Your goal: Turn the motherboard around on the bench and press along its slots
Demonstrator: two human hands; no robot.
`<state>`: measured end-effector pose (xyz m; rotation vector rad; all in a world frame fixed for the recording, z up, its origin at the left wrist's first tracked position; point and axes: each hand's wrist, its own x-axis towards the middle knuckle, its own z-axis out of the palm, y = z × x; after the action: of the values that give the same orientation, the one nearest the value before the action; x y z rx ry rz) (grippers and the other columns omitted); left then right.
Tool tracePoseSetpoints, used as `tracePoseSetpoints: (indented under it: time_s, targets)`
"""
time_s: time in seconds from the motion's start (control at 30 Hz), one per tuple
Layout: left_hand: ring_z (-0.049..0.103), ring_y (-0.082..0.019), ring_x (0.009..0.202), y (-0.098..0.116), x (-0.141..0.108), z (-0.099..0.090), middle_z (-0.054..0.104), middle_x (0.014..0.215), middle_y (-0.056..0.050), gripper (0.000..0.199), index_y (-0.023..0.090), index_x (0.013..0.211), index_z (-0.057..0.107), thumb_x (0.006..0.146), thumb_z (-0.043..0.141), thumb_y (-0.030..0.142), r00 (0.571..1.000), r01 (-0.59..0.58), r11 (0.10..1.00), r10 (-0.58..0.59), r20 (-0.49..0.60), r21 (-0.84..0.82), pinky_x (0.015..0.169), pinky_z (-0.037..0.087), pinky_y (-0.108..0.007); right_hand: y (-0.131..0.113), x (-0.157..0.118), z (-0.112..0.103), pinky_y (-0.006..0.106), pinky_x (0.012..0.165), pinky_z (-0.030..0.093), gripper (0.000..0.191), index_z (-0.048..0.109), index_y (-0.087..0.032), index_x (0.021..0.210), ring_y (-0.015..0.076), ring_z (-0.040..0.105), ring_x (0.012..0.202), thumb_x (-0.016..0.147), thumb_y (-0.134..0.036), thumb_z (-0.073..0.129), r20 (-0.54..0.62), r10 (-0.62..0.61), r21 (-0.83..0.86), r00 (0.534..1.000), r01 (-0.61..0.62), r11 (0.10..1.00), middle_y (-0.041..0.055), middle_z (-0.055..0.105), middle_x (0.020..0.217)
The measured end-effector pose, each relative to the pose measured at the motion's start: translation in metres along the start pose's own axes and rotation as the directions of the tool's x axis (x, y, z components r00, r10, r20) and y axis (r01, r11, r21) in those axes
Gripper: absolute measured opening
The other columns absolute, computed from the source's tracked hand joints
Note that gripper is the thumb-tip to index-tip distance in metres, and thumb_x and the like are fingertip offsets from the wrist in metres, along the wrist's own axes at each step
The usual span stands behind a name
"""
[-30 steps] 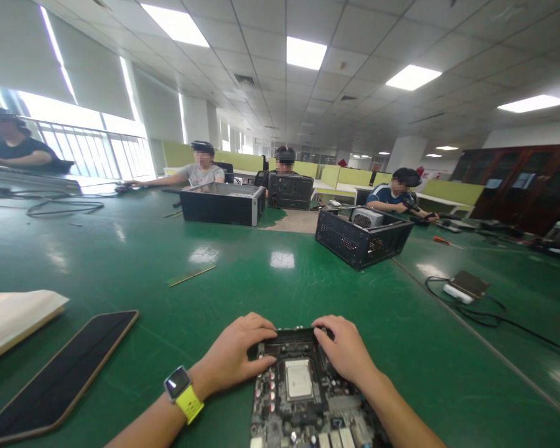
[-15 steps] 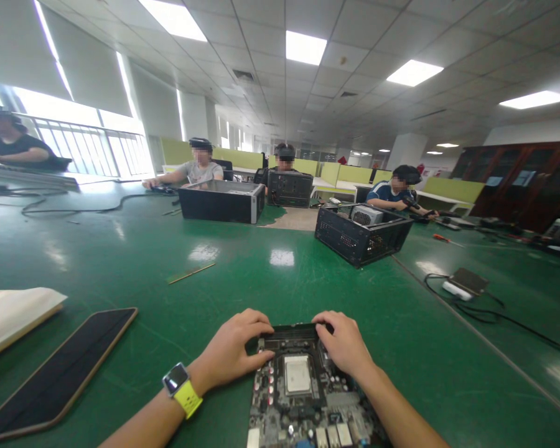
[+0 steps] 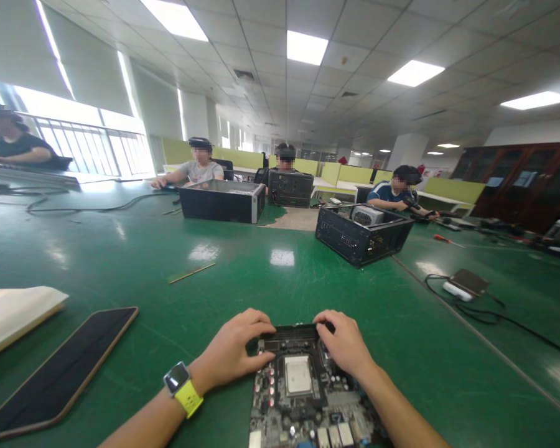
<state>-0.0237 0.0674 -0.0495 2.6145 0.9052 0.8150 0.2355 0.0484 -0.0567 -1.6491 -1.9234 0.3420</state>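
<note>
I'm watching the circuit board (image 3: 303, 401) resting on the green table (image 3: 242, 280) between both hands | left hand (image 3: 233, 351): keeping thumb and fingers apart, touching its far-left corner | right hand (image 3: 346, 345): curling at its far-right corner; whether it's pinching, I can't tell

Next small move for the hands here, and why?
I'd likely ease the left hand and right hand back slightly to check how the dark strip at the far end of the circuit board sits: the hands are at its opposite ends and partly hide them.
</note>
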Motion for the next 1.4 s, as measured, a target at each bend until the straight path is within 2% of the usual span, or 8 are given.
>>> tracePoseSetpoints:
  time_s: [0.87,1.4]
  targets:
    - [0.057,-0.021,0.091,-0.0007,0.0008,0.0005,0.061,0.098,-0.005,0.017,0.021,0.093,0.066,0.078,0.068,0.028,1.000,-0.002,0.998,0.000,0.025,0.064,0.079,0.048,-0.033,0.0018,-0.0001,0.0022,0.028,0.084,0.037,0.018,0.068,-0.025,0.086,0.0172,0.057,0.088,0.081,-0.025,0.051,-0.009,-0.003,0.015,1.000,0.003,1.000,-0.0016,0.068,0.089]
    - [0.058,-0.021,0.094,0.0008,0.0004,-0.0006,0.063,0.101,-0.005,0.016,0.021,0.094,0.066,0.078,0.067,0.026,0.999,-0.004,0.999,0.002,0.044,0.040,0.082,0.048,-0.034,-0.0001,0.0006,0.0006,0.030,0.089,0.035,0.024,0.071,-0.027,0.093,0.0173,0.058,0.094,0.083,-0.026,0.050,0.004,-0.016,-0.002,1.000,0.016,1.000,-0.0022,0.070,0.097]
